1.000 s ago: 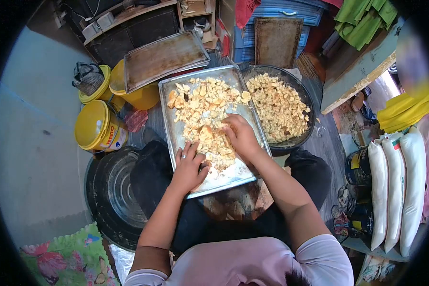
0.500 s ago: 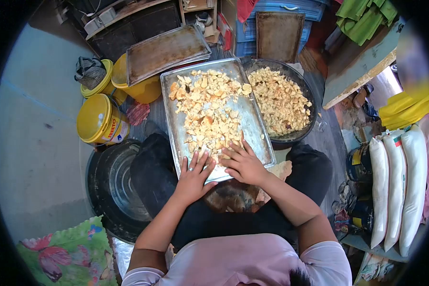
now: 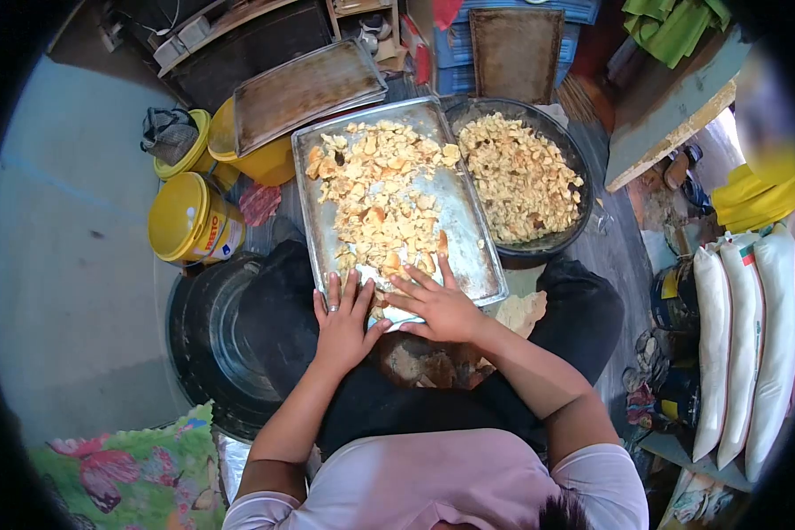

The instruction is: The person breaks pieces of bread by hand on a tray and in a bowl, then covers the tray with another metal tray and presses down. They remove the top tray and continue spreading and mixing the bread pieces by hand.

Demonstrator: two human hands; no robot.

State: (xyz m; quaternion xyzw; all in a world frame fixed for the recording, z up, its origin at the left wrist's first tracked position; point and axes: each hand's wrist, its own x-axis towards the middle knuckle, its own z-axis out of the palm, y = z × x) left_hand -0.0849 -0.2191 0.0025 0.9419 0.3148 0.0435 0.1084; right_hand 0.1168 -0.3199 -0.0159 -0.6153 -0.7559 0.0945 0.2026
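Note:
A metal tray (image 3: pixel 455 216) lies tilted in front of me, with broken yellowish-brown pieces (image 3: pixel 380 190) spread over its left and middle parts. My left hand (image 3: pixel 344 327) rests at the tray's near left corner, fingers spread and touching the pieces there. Beside it, my right hand (image 3: pixel 437 305) lies on the near end of the tray, also with fingers apart, against the lowest pieces. Neither hand grips anything. A round dark basin (image 3: pixel 583 208) full of similar pieces (image 3: pixel 521 177) stands just right of the tray.
Stacked trays (image 3: pixel 309 93) rest over a yellow bucket (image 3: pixel 274 163) at the back left. A lidded yellow bucket (image 3: pixel 181 216) and a large black tub (image 3: pixel 190 331) stand left. White sacks (image 3: pixel 773 344) stand right. Another tray (image 3: pixel 515 53) leans against blue drawers (image 3: pixel 455 62).
Both hands have shifted slightly left along the tray's near end, moving closer together. The view has also shifted a little.

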